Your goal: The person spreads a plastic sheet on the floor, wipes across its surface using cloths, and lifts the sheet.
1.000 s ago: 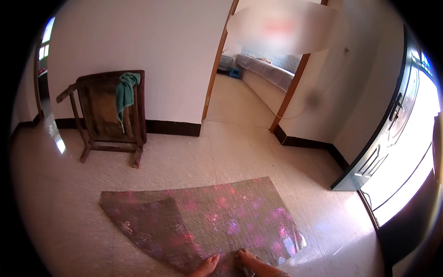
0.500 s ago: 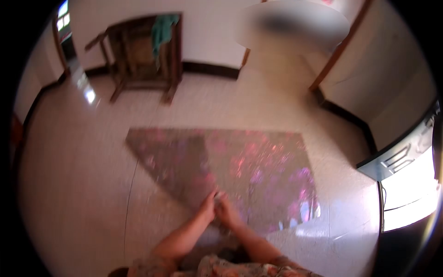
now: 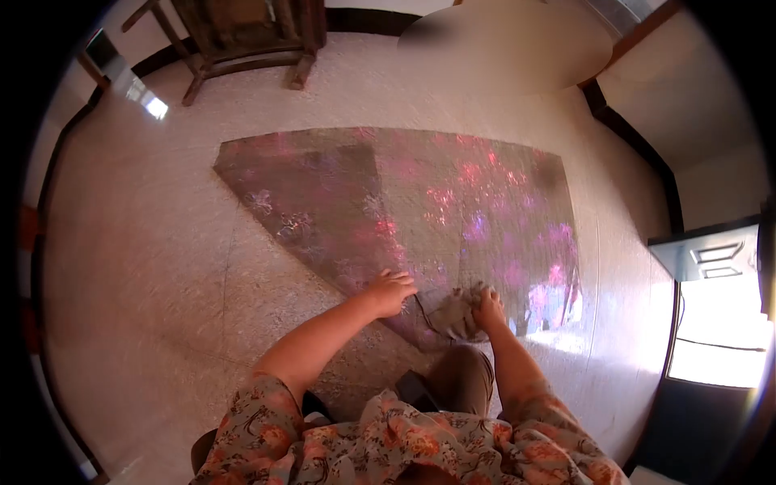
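Observation:
A brown, glossy sheet with pink and purple flower patterns lies spread on the floor, a darker doubled-looking area on its left. My left hand rests on the sheet near its lower edge, fingers stretched out. To its right, my right hand is closed on a crumpled grey cloth, which lies bunched on the sheet near my knee. A thin dark line, perhaps a cord or an edge, runs from my left fingers to the cloth.
A dark wooden chair is against the far wall. Pale floor tiles surround the sheet. At the right stands a dark piece of furniture beside a very bright area. A skirting board runs along the right wall.
My hands were together near the sheet's lower edge; now they are apart, the right one farther right with the grey cloth. The view has tilted down, and my knee shows.

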A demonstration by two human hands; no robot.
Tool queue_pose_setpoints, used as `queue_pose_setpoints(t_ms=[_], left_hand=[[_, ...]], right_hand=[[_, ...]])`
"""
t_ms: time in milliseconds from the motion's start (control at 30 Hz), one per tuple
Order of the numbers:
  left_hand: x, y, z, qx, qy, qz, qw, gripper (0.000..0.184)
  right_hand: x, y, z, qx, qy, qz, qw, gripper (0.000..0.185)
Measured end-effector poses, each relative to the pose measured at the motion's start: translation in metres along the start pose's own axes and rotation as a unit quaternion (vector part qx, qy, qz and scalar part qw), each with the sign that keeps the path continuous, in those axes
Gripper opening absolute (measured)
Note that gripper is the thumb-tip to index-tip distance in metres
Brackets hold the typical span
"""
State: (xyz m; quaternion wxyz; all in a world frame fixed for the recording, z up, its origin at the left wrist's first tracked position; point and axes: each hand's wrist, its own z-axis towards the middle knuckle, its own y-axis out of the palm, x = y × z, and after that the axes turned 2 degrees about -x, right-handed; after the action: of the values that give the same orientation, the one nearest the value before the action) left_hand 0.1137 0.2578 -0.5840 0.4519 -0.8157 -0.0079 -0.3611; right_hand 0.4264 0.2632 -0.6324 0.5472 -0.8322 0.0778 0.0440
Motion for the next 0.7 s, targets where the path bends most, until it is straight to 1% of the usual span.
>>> queue_pose_setpoints(t_ms=[67,100,167,200,267,300,367,400,467,500,567,633,667,700], left_hand=[[-0.003,0.020,-0.002,0.005,0.053,0.110,0.993,0.038],[-0.004,0.024,-0.001,0.001,0.063,0.111,0.992,0.038],[-0.003,0.018,0.004,0.037,0.108,0.178,0.977,0.024],[-0.002,0.014,0.004,0.035,0.110,0.178,0.977,0.024],[0.015,-0.015,-0.008,0.077,0.160,0.275,0.945,0.015],[0.018,-0.021,-0.016,0.075,0.161,0.278,0.944,0.015],[0.018,-0.034,-0.040,0.078,0.202,0.260,0.941,0.009],[0.023,-0.040,-0.054,0.077,0.203,0.266,0.939,0.009],[0.034,-0.046,-0.085,-0.016,0.145,0.295,0.944,0.010],[0.026,-0.040,-0.092,-0.016,0.140,0.300,0.944,0.010],[0.010,-0.026,-0.107,-0.023,0.054,0.367,0.928,0.010],[0.006,-0.029,-0.121,-0.023,0.020,0.398,0.917,0.011],[0.007,-0.033,-0.127,-0.021,-0.004,0.427,0.904,0.012],[0.009,-0.036,-0.132,-0.020,-0.013,0.430,0.903,0.012]], right_hand=[[-0.005,-0.012,0.009,-0.083,0.010,0.003,0.996,0.050],[-0.009,-0.018,0.008,-0.097,0.021,-0.004,0.995,0.050],[-0.013,-0.022,0.006,-0.094,0.034,-0.004,0.995,0.051],[-0.014,-0.023,0.005,-0.097,0.038,-0.004,0.995,0.051],[-0.013,-0.024,0.004,-0.098,0.037,0.001,0.994,0.052],[-0.012,-0.026,0.005,-0.109,0.033,0.005,0.993,0.053],[-0.013,-0.029,0.008,-0.116,0.027,0.014,0.993,0.053],[-0.014,-0.031,0.009,-0.119,0.027,0.013,0.992,0.052],[-0.013,-0.033,0.008,-0.123,0.023,0.012,0.992,0.052],[-0.013,-0.034,0.008,-0.117,0.022,0.017,0.993,0.052],[-0.012,-0.030,0.005,-0.116,0.011,0.023,0.993,0.052],[-0.008,-0.029,0.004,-0.086,-0.002,0.058,0.995,0.049],[-0.009,-0.028,0.005,-0.086,-0.013,0.059,0.994,0.049],[-0.009,-0.029,0.004,-0.078,-0.014,0.069,0.994,0.050]])
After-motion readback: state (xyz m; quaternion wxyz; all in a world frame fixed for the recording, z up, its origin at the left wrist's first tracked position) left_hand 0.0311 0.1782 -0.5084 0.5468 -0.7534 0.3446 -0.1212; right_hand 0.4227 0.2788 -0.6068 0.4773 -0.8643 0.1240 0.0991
